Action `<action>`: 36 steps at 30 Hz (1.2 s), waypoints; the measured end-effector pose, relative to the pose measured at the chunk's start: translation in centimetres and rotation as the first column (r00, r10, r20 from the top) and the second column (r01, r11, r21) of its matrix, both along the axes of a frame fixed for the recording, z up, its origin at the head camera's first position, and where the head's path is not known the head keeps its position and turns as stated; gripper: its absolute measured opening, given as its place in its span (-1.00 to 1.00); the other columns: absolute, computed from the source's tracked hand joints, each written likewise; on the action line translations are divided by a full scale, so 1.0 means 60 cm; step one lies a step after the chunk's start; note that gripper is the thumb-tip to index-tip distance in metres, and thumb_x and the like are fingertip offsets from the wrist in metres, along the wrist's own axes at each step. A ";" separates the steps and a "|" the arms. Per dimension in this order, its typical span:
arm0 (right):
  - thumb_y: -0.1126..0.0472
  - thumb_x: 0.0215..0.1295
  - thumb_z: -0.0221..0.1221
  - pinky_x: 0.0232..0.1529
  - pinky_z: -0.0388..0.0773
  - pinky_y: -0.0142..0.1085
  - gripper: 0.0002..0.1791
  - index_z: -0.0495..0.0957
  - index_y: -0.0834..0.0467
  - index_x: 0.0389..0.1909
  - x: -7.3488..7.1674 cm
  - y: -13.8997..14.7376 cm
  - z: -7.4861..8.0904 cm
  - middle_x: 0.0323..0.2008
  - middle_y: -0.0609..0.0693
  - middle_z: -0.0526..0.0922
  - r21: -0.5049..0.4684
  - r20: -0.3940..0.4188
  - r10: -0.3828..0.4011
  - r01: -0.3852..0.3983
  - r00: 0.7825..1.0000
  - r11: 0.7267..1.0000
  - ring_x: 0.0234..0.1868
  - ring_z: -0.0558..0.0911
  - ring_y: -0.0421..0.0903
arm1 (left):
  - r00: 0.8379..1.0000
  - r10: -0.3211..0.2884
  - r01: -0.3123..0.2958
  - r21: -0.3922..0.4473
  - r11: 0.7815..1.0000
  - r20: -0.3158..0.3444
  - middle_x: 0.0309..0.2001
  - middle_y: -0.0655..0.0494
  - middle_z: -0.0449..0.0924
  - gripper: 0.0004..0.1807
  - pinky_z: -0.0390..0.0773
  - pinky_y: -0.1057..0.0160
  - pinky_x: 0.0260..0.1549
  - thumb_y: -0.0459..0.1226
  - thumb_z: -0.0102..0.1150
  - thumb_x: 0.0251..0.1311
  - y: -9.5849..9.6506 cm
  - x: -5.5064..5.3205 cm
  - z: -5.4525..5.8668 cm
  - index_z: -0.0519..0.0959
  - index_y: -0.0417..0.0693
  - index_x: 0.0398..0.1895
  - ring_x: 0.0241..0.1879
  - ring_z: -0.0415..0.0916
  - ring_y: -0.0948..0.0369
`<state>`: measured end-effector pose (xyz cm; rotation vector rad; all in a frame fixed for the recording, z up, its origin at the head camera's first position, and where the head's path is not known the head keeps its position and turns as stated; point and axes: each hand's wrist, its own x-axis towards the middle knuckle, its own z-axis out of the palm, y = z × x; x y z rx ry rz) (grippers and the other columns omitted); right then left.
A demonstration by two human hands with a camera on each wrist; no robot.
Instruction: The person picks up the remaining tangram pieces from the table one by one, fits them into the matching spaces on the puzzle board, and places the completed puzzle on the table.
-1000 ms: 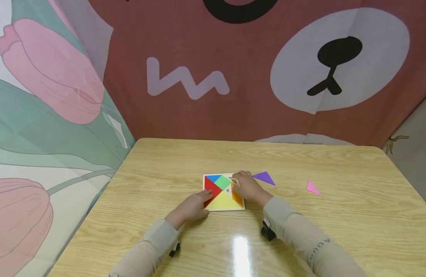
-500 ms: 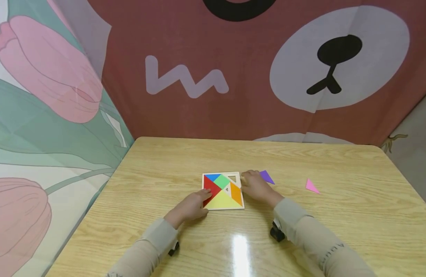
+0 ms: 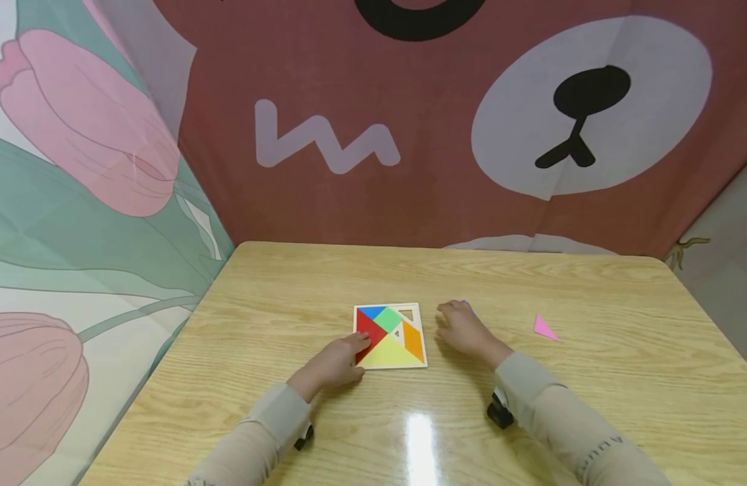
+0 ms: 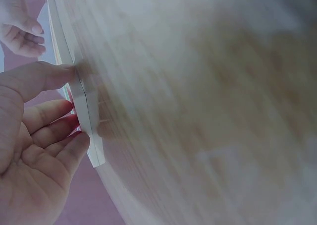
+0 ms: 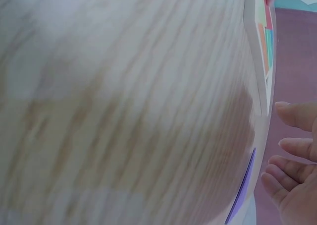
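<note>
I find the right hand (image 3: 466, 329) drawn off the tray (image 3: 417, 313) from its one-o'clock corner to a place apart, at three o'clock; the corner's recess (image 3: 406, 314) is uncovered, and the purple triangle (image 5: 241, 193) almost hidden from my head view.
</note>
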<state>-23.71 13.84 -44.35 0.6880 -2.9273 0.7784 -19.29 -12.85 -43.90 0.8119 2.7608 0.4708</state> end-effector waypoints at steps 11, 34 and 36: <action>0.29 0.00 0.17 0.00 0.27 -0.02 -0.51 0.36 0.37 0.00 0.007 0.019 0.004 -0.05 0.27 0.39 -0.027 0.056 -0.043 0.045 0.998 0.999 -0.04 0.32 0.17 | 1.000 0.007 -0.007 -0.003 1.000 -0.003 0.16 -0.09 0.24 -0.42 0.18 0.16 0.10 -0.28 0.14 -0.04 0.000 0.002 -0.001 0.32 -0.28 0.11 0.17 0.14 0.06; 0.26 0.02 0.16 -0.04 0.29 0.01 -0.52 0.36 0.49 -0.07 0.014 0.060 -0.003 -0.14 0.32 0.42 -0.012 0.025 -0.096 0.096 0.995 0.995 -0.08 0.34 0.22 | 1.000 -0.001 0.001 0.027 1.000 -0.019 0.15 -0.10 0.25 -0.44 0.19 0.16 0.09 -0.32 0.11 -0.07 -0.001 0.002 -0.002 0.34 -0.31 0.09 0.16 0.16 0.05; 0.26 0.01 0.17 -0.04 0.29 0.01 -0.51 0.36 0.48 -0.06 0.014 0.064 -0.004 -0.13 0.32 0.42 -0.011 0.025 -0.102 0.102 0.995 0.995 -0.08 0.34 0.22 | 0.999 -0.008 0.009 0.030 1.000 -0.032 0.15 -0.11 0.26 -0.44 0.19 0.17 0.09 -0.33 0.11 -0.08 0.000 0.002 -0.003 0.34 -0.33 0.08 0.15 0.17 0.05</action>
